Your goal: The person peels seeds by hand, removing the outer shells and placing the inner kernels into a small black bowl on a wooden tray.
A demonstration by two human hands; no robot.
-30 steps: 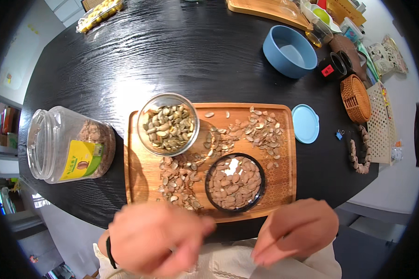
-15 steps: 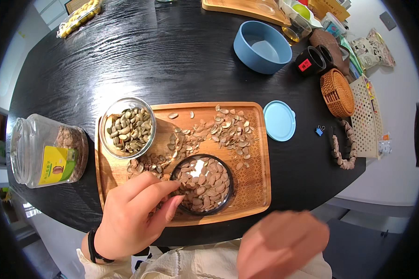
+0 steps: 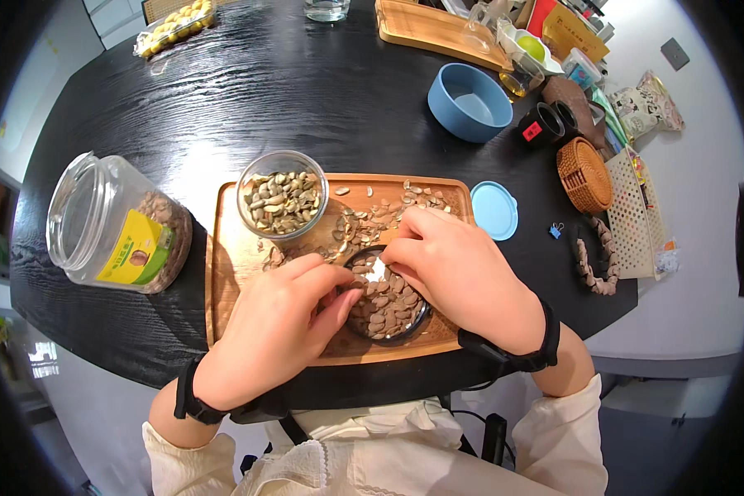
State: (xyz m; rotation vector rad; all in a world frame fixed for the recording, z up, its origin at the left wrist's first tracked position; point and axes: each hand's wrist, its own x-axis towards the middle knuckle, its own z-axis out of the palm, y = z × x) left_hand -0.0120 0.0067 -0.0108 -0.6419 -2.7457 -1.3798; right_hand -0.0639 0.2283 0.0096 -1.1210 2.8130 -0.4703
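Observation:
A round black-rimmed dish of brown unshelled pumpkin seeds (image 3: pixel 384 307) sits on the wooden tray (image 3: pixel 225 285). Over its left rim my left hand (image 3: pixel 277 318) curls, thumb and fingertips pinched together. My right hand (image 3: pixel 467 269) reaches to the dish's upper right rim, fingers bent down and drawn together. Whatever either pinch holds is too small or hidden to make out. Loose seed shells (image 3: pixel 364 225) lie scattered behind the dish, partly covered by my right hand. At the tray's far left corner stands a glass bowl of green shelled kernels (image 3: pixel 283 201).
Left of the tray stands a clear plastic jar (image 3: pixel 124 223) partly filled with seeds. To the right lie a light blue lid (image 3: pixel 494 211) and a small blue clip (image 3: pixel 556 230). Farther back are a blue bowl (image 3: pixel 469 103), black cups (image 3: pixel 541 124) and a woven coaster holder (image 3: pixel 585 174).
My right hand has come up from the lower right to the dish. My left hand stays by the dish's left rim, still pinched. The whole view has shifted a little.

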